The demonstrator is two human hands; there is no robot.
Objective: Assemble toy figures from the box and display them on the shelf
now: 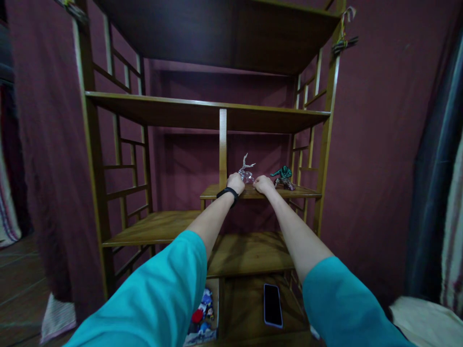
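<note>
A clear, glassy figurine (247, 176) with branching antlers, like a deer, is on the raised right shelf (306, 192). My left hand (236, 183), with a black band (227, 194) at the wrist, is closed at its left side and covers part of it. My right hand (264, 184) is close to the figurine's right end, fingers curled in a pinch; whatever lies between the fingertips is hidden. Just right of that hand stands a dark green figurine (284, 174) on a brownish base.
The wooden shelf unit has an upright divider (223, 144) left of my hands and a board (210, 104) overhead. Below are a lower left shelf (155, 226), a phone (272, 306) and a box (216, 308) of small coloured figures. A curtain (47, 144) hangs at left.
</note>
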